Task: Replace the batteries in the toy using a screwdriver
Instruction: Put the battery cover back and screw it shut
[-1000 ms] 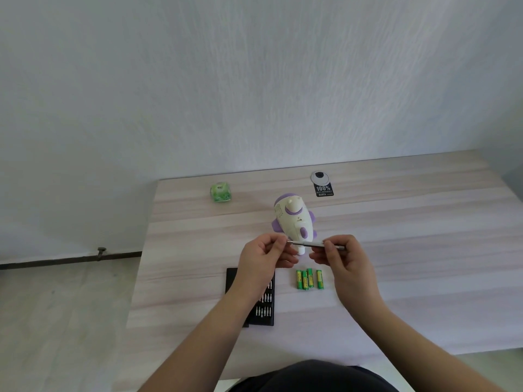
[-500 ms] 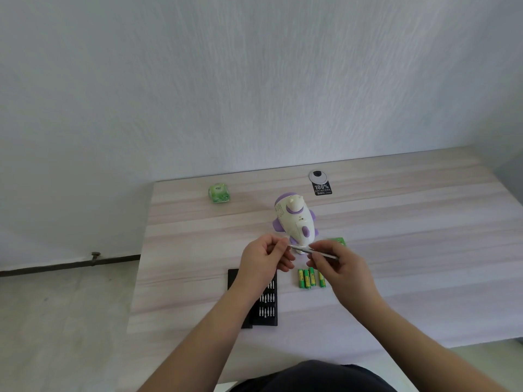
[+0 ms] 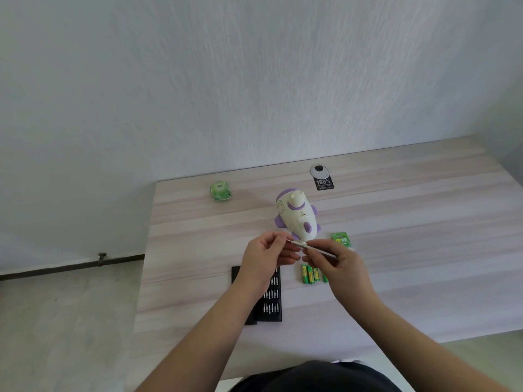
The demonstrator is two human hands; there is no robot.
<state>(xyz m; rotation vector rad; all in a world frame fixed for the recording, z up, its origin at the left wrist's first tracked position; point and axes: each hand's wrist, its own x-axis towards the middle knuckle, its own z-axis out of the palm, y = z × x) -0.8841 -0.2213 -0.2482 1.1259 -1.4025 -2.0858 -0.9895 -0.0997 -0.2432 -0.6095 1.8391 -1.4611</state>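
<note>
From the head camera, both hands meet above the table (image 3: 424,222), just in front of the toy (image 3: 295,219). The right hand (image 3: 339,264) pinches the slim metal screwdriver (image 3: 308,247) and has tilted it further since a second ago, its far end now lower toward the wrist. The left hand (image 3: 267,256) still pinches at the tool's tip (what it holds there is too small to tell). The toy stands where it was. A green pack (image 3: 342,239), hidden earlier, shows beside the right hand. Loose batteries (image 3: 310,274) lie below, the bit case (image 3: 271,295) under the left wrist. The pale wood table meets a white wall (image 3: 254,80); grey floor (image 3: 56,321) lies left.
</note>
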